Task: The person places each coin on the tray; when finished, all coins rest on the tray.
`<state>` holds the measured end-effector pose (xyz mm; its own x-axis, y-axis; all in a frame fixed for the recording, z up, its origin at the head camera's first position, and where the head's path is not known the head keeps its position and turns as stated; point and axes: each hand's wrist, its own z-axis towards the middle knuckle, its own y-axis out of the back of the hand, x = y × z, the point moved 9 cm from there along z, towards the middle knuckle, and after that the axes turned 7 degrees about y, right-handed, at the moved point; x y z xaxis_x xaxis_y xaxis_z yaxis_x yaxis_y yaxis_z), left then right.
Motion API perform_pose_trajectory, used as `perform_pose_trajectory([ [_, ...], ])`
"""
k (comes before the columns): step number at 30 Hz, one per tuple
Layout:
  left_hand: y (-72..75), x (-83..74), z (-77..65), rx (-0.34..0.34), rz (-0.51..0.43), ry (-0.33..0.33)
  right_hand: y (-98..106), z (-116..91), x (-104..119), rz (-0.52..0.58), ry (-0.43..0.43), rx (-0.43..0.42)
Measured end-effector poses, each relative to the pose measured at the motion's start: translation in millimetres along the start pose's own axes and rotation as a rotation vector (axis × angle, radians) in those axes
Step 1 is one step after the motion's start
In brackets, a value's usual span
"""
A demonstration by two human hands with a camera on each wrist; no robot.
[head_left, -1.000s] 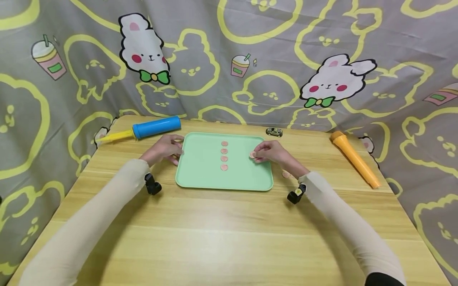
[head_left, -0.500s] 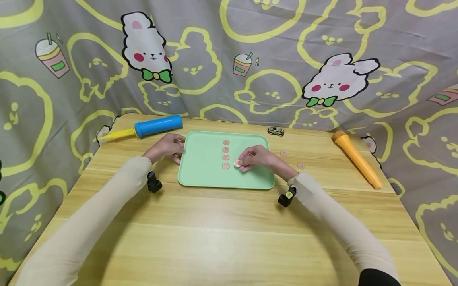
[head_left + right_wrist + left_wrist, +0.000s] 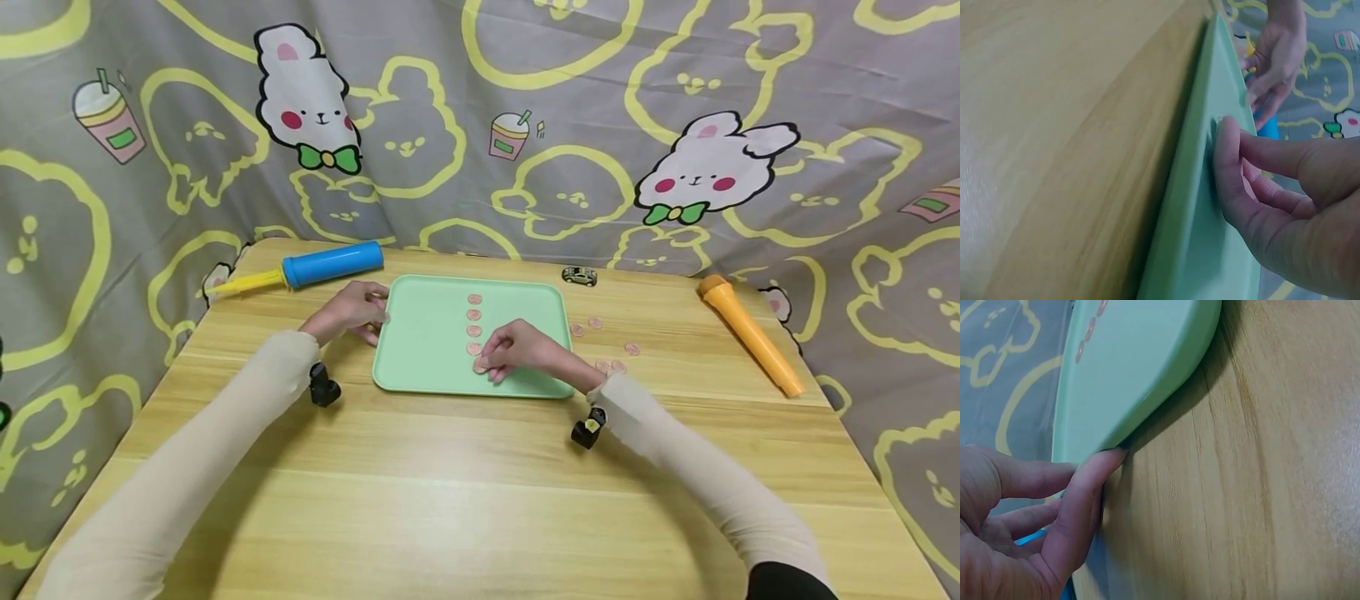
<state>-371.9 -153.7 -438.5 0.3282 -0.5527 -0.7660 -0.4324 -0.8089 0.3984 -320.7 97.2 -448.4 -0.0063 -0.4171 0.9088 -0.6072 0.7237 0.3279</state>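
A light green tray (image 3: 420,367) lies on the wooden table. Copper-coloured coins (image 3: 474,315) form a straight column down its middle. At the near end of that column, my right hand (image 3: 517,348) pinches a coin (image 3: 480,365) between thumb and fingers, low against the tray. From the right wrist view, the fingers of that hand hide the coin. My left hand (image 3: 351,310) holds the tray's left edge, its thumb (image 3: 1094,478) touching the rim in the left wrist view. Several loose coins (image 3: 618,367) lie on the table to the right of the tray.
A blue and yellow hand pump (image 3: 333,265) lies behind my left hand. Beyond the tray's far right corner sits a small toy car (image 3: 579,276). An orange microphone-shaped stick (image 3: 750,335) lies at the right. Patterned cloth (image 3: 450,125) hangs behind the table.
My right hand has carried its coin left and toward me, from the tray's right side to the near end of the column. The left hand has stayed at the tray's edge.
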Motion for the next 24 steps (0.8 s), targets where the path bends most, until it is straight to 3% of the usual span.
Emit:
perform_pose_trajectory([
  [7,-2.9,-5.7,-1.0,-0.013,0.024,-0.012,-3.0,-1.5,8.5,-0.125,0.032,-0.032],
  [24,-2.3,-2.6,-4.9,-0.018,0.052,-0.028,-9.6,1.2,10.1,-0.214,-0.023,-0.039],
])
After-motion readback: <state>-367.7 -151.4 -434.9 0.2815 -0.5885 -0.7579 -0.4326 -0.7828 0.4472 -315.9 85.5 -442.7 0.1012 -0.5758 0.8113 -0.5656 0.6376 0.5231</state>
